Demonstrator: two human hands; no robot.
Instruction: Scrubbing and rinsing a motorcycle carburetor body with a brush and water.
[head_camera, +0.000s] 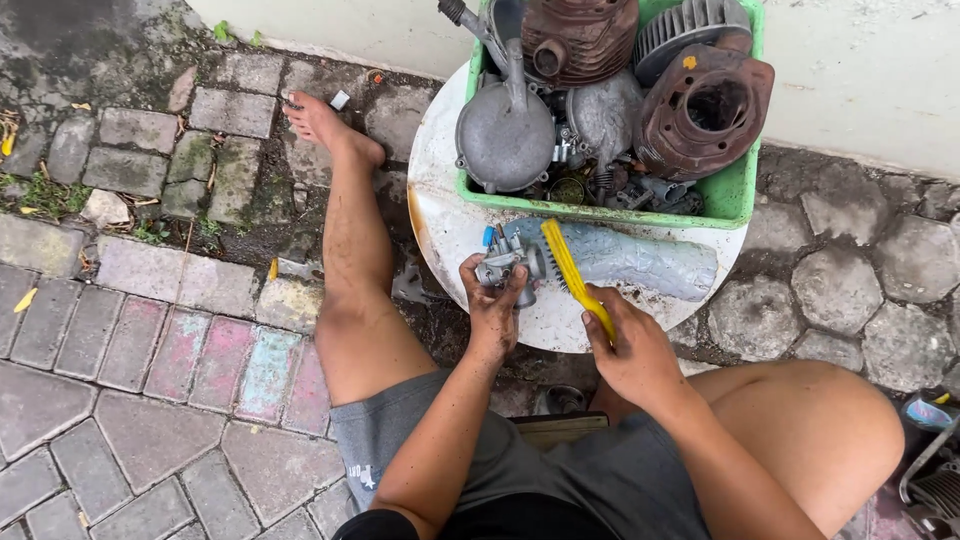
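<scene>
Left hand (493, 312): tight around small metal part (505, 262)
Right hand (632, 345): gripping yellow brush (572, 275), bristles on part
Progress: part looks shiny; green bin (735, 195) parts look rusty, dirty

Soft, even daylight from above; a sharp wide-angle picture with bending at the edges.

The light is diffuse and overcast in feel, with no hard shadows: only faint, soft shading lies under the bent leg (350, 260) and beneath the green crate (735, 195). The paving (150, 330) looks damp and dull, without glare, while the pale wall (860, 70) and the white round tabletop (440, 215) are the brightest areas, close to washed out but not blown. Focus holds from the hands to the paving. Straight paving joints curve near the left and lower borders, showing lens distortion. No motion blur is visible.
</scene>
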